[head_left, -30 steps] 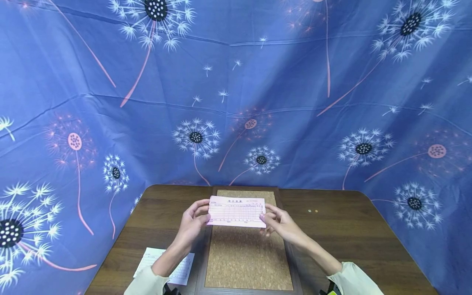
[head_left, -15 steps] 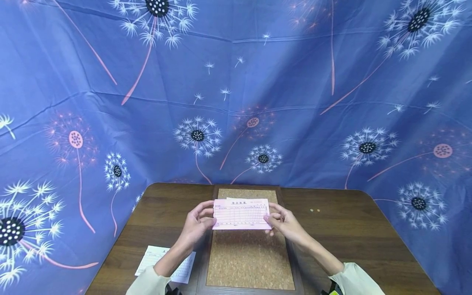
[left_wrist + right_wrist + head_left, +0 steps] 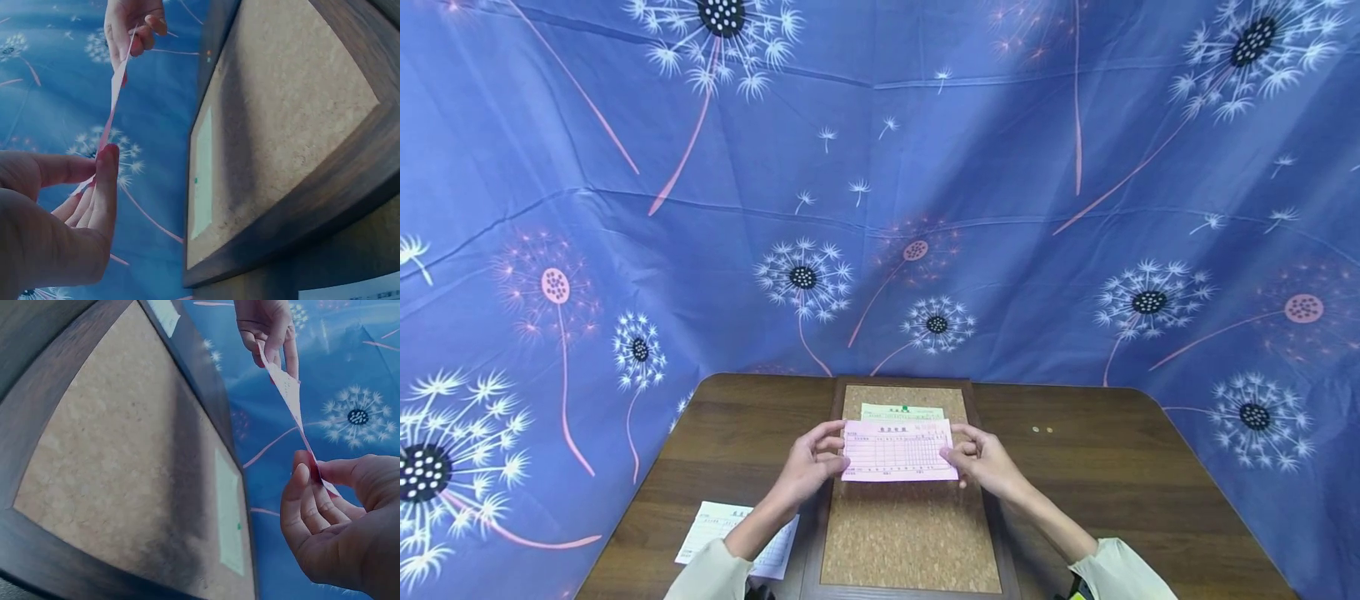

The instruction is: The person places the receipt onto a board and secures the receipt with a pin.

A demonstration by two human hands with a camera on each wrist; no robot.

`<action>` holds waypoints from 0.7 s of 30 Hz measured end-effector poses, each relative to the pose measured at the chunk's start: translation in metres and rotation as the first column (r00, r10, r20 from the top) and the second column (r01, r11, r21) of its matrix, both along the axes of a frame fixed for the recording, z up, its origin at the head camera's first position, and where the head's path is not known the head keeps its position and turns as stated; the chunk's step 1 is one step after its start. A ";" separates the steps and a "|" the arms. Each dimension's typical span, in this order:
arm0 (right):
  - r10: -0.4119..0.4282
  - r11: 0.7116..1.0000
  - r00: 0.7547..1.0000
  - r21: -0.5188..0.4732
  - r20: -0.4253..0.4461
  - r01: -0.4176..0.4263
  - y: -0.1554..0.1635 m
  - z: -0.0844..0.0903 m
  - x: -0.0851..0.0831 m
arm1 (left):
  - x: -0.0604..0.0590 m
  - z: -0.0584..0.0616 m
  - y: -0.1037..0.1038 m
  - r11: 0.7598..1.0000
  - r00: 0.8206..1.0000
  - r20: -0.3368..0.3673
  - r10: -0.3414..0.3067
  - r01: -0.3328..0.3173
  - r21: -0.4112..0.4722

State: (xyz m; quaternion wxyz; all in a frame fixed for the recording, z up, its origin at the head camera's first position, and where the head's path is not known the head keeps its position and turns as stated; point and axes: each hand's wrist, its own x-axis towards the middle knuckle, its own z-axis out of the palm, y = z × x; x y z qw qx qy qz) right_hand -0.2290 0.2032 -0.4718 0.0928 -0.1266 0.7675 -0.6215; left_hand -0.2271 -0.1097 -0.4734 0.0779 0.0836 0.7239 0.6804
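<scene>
Both hands hold up a pink printed form above a framed cork board. My left hand pinches its left edge and my right hand its right edge, thumbs in front. In the wrist views the pink form is seen nearly edge-on, apart from the board. Behind it, a pale green form lies at the board's far end with a green pushpin in its top; in the head view its lower part is hidden by the pink sheet.
White printed forms lie on the wooden table left of the board, partly under the left forearm. Two tiny pushpin-like objects lie to the right of the board. A blue dandelion-patterned cloth hangs behind the table.
The hands have brought the pink form lower and slightly to the right in the head view. The green form behind it, earlier covered, now shows above its top edge.
</scene>
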 end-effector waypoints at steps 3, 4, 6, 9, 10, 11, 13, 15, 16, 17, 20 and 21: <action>0.008 1.000 1.000 0.031 -0.013 -0.007 0.002 -0.008 -0.002 | -0.004 -0.009 0.000 0.998 0.998 0.001 -0.063 0.063 -0.002; 0.008 0.999 1.000 0.043 -0.014 -0.007 0.003 -0.011 -0.002 | -0.005 -0.012 0.000 0.997 0.997 0.006 -0.079 0.079 -0.005; 0.017 0.998 1.000 0.056 -0.007 -0.016 0.004 -0.018 -0.003 | -0.008 -0.018 0.001 0.995 0.995 0.017 -0.100 0.100 -0.019; 0.019 0.998 1.000 0.053 0.019 -0.020 0.007 -0.027 -0.005 | -0.010 -0.026 0.003 0.992 0.993 0.031 -0.118 0.119 -0.037; 0.018 0.999 0.999 0.049 0.029 -0.019 0.007 -0.030 -0.006 | -0.011 -0.028 0.004 0.991 0.992 0.038 -0.122 0.124 -0.043; 0.017 0.999 0.999 0.045 0.038 -0.019 0.008 -0.033 -0.006 | -0.011 -0.031 0.005 0.991 0.991 0.040 -0.128 0.130 -0.046; 0.014 0.999 0.999 0.040 0.052 -0.016 0.009 -0.039 -0.008 | -0.013 -0.036 0.007 0.989 0.989 0.047 -0.137 0.139 -0.042; 0.013 0.999 0.998 0.039 0.062 -0.016 0.010 -0.045 -0.009 | -0.016 -0.040 0.008 0.989 0.988 0.060 -0.141 0.144 -0.044; 0.012 0.999 0.998 0.037 0.065 -0.015 0.010 -0.048 -0.010 | -0.017 -0.043 0.009 0.988 0.988 0.064 -0.141 0.145 -0.051; 0.010 0.999 0.998 0.036 0.069 -0.012 0.010 -0.050 -0.011 | -0.018 -0.046 0.010 0.988 0.988 0.068 -0.140 0.144 -0.057; 0.008 0.999 0.997 0.034 0.073 -0.010 0.010 -0.056 -0.013 | -0.022 -0.053 0.011 0.988 0.989 0.078 -0.125 0.131 -0.080; 0.005 0.999 0.997 0.034 0.073 -0.008 0.010 -0.058 -0.014 | -0.024 -0.055 0.011 0.988 0.990 0.076 -0.122 0.128 -0.085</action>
